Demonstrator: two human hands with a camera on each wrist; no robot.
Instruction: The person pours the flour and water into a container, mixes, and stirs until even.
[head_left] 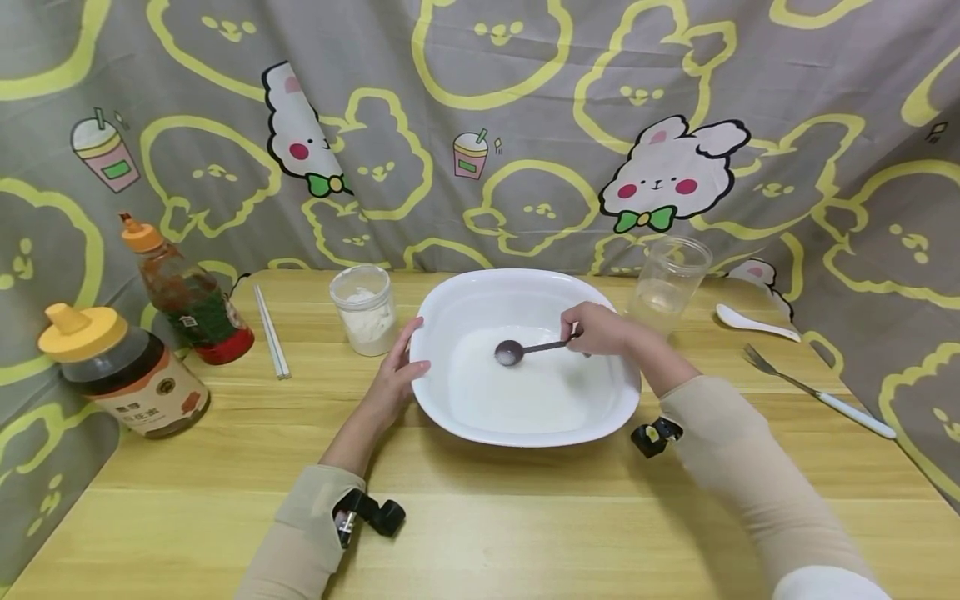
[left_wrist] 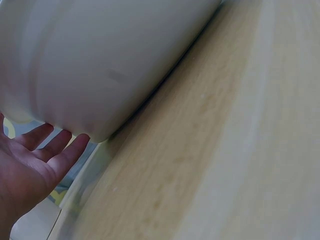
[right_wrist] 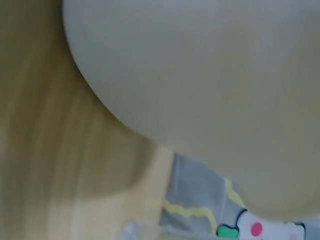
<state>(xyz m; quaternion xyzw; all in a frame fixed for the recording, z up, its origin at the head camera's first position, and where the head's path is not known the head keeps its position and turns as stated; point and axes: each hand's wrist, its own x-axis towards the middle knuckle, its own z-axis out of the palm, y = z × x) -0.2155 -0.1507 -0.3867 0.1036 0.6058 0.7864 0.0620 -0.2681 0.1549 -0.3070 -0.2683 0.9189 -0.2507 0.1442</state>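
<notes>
A white oval basin [head_left: 442, 421] holding white, milky liquid [head_left: 517, 392] stands on the table. My left hand [head_left: 392, 382] grips its left rim, thumb over the edge and fingers along the outer wall; in the left wrist view the fingertips touch that wall. Over the basin, my right hand [head_left: 597, 328] pinches the handle of a dark measuring spoon [head_left: 509, 353]. The spoon's round bowl is at the liquid, with some pale stuff in it. Only the basin's outside [right_wrist: 165, 75] shows in the right wrist view, where the right hand is hidden.
A jar of white powder [head_left: 367, 321] stands left of the basin, a clear cup [head_left: 663, 292] of liquid behind right. Chopsticks [head_left: 272, 333], a sauce bottle [head_left: 187, 300] and a honey jar [head_left: 135, 379] are left; a white spoon [head_left: 757, 322] and fork [head_left: 817, 392] lie right.
</notes>
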